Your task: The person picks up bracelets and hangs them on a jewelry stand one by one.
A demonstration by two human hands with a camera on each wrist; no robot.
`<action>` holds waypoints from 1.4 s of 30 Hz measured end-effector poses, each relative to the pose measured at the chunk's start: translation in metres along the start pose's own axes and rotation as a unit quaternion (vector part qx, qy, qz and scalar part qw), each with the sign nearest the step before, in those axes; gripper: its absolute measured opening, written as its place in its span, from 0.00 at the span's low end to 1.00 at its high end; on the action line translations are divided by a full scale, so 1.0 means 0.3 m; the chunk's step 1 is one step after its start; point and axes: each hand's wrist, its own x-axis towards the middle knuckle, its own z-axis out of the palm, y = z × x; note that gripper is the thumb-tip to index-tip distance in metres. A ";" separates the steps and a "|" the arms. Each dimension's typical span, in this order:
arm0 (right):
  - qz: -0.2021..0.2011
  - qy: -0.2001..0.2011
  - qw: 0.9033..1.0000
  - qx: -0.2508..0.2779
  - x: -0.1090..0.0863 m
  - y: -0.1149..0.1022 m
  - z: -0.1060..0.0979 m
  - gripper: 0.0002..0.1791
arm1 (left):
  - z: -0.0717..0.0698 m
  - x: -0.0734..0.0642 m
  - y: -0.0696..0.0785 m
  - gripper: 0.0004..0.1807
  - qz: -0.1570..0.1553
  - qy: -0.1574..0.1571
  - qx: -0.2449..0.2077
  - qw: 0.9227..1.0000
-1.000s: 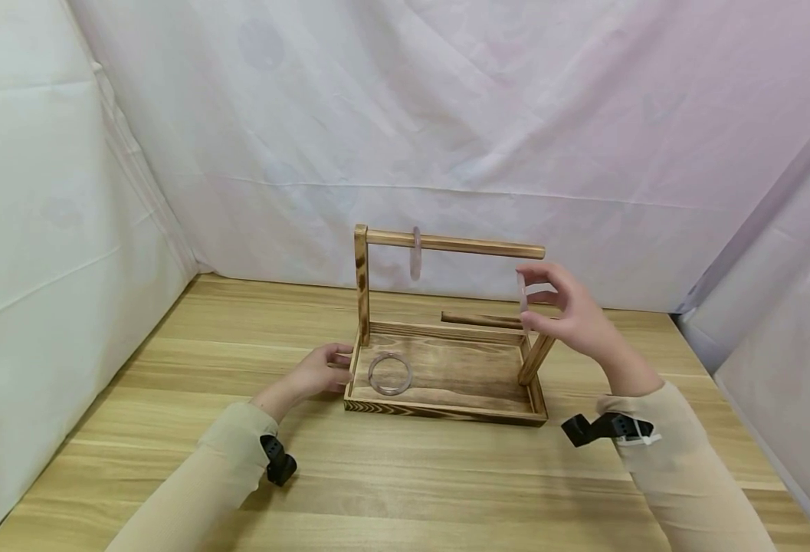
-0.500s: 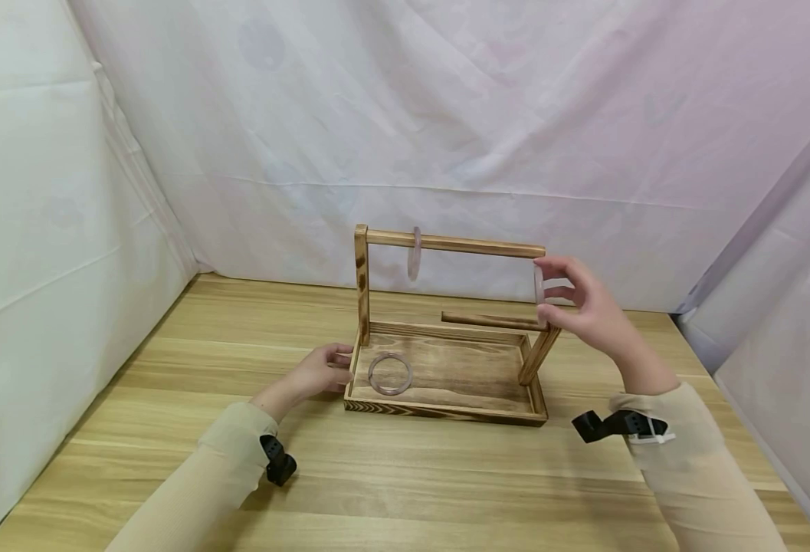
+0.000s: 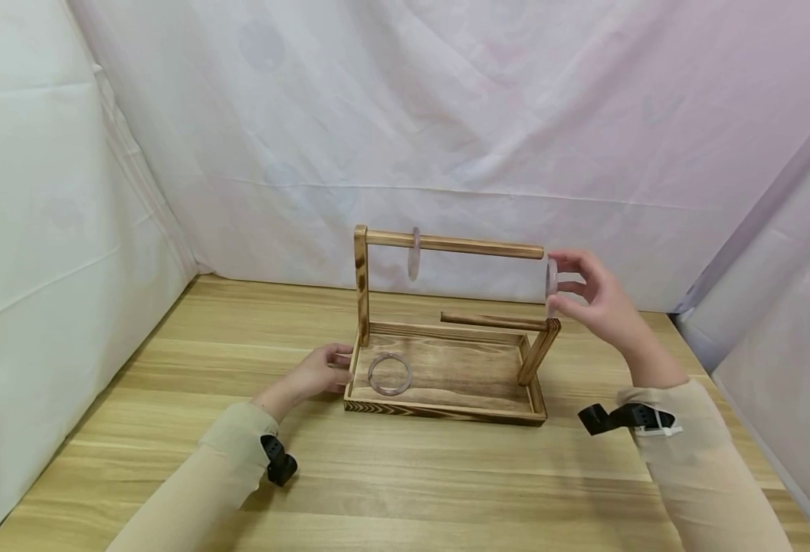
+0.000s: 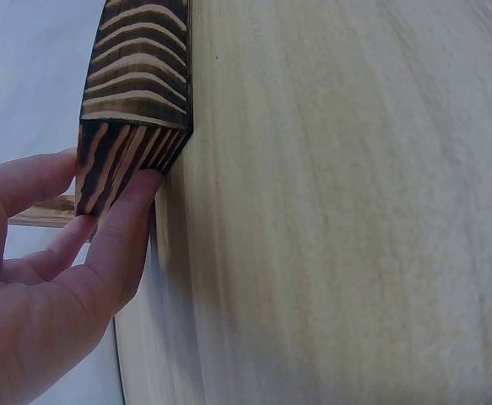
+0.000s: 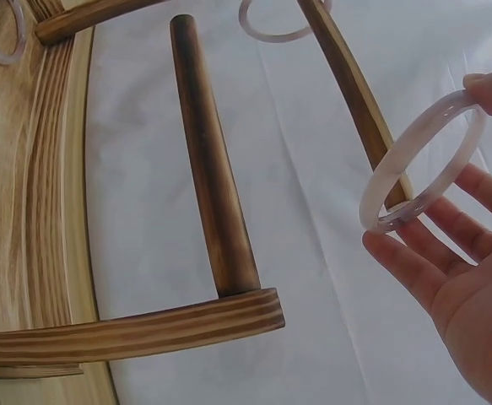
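Note:
My right hand (image 3: 599,303) pinches a pale, translucent bangle (image 3: 552,285) upright between thumb and fingertips. It is just right of the free end of the upper bar (image 3: 480,245) on a wooden bangle stand (image 3: 446,416). In the right wrist view, that bar's tip shows through the ring of the held bangle (image 5: 389,181). Another bangle (image 3: 414,264) hangs from the upper bar, and a third bangle (image 3: 372,381) lies flat in the stand's tray. My left hand (image 3: 313,372) holds the tray's left end wall, thumb (image 4: 126,224) against its outer face; some fingertips are partly hidden.
A lower bar (image 3: 487,320) runs left from the short right post (image 3: 539,354), its left end free. The tall left post (image 3: 362,287) carries the upper bar. The stand rests on a wood-grain table (image 3: 405,483), with pale cloth (image 3: 446,115) behind.
My right hand has moved right with the bangle, from in front of the upper bar's end to just beyond its tip. The left hand and stand have stayed in place.

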 end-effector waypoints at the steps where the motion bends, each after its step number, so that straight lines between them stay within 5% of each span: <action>1: 0.003 0.002 1.000 0.004 0.001 0.001 -0.002 0.31 | 0.000 0.000 -0.001 0.31 0.000 0.001 0.000 1.000; 12: 0.063 0.002 0.998 0.020 0.015 0.017 -0.028 0.29 | -0.002 0.004 0.003 0.32 -0.005 -0.002 0.004 1.000; 33: 0.034 0.023 0.997 0.071 0.056 0.026 -0.048 0.30 | -0.003 0.000 0.000 0.31 0.001 -0.004 0.006 1.000; 42: 0.058 0.016 0.997 0.053 0.066 0.028 -0.053 0.28 | -0.005 0.002 -0.004 0.32 0.002 -0.006 0.001 1.000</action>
